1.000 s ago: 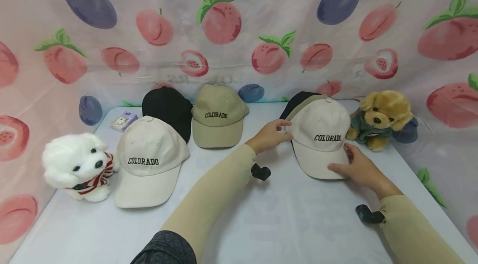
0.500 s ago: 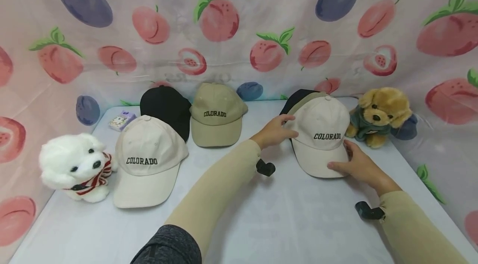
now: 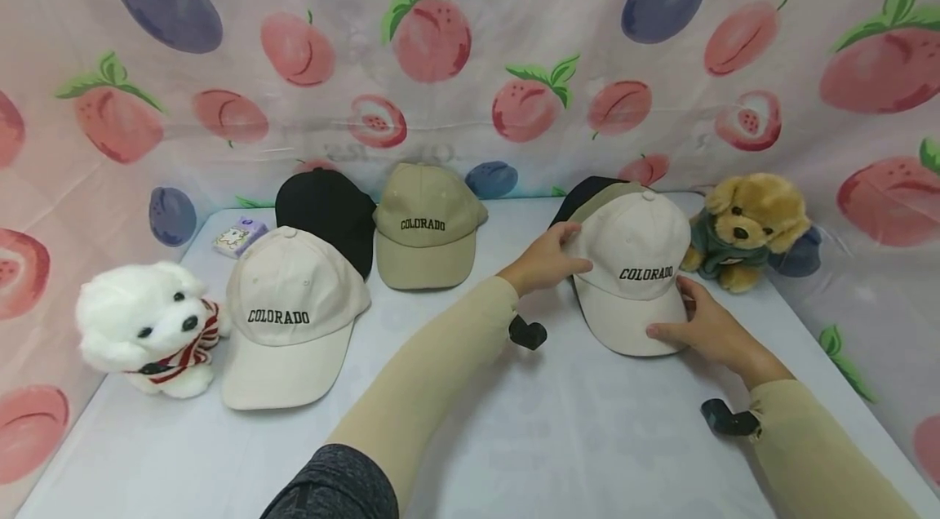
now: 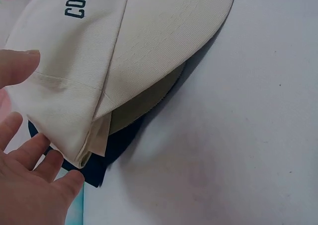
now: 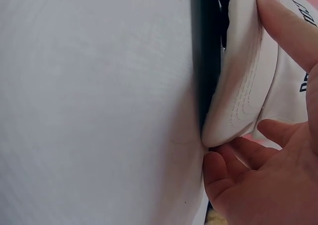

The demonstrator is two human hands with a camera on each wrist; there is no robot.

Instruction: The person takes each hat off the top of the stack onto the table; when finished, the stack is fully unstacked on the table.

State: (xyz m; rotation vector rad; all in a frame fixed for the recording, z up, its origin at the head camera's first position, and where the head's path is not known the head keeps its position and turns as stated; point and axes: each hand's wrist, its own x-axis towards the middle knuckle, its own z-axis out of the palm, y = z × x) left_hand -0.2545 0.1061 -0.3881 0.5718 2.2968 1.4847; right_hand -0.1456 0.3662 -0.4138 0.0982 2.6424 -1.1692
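Observation:
A cream baseball cap (image 3: 624, 246) lettered COLORADO tops a stack at the right of the table. Below it, a khaki cap (image 4: 149, 103) and a dark navy cap (image 4: 124, 145) stick out. My left hand (image 3: 547, 259) is at the crown's left side; its thumb lies over the crown, and its spread, relaxed fingers touch the lower edge. With my right hand (image 3: 708, 327) I hold the brim's right edge, thumb on top and fingers curled against its side and underside. The right wrist view shows the brim (image 5: 243, 81) between that thumb and those fingers.
At the left sit another cream cap (image 3: 294, 299), a black cap (image 3: 323, 205) and a khaki cap (image 3: 426, 217). A white plush dog (image 3: 150, 327) and a small purple packet (image 3: 240, 237) flank them. A brown plush dog (image 3: 749, 225) stands right beside the stack.
My left hand has moved slightly right, its thumb coming onto the cream cap's crown. My right hand keeps its hold on the brim. The cap has barely shifted.

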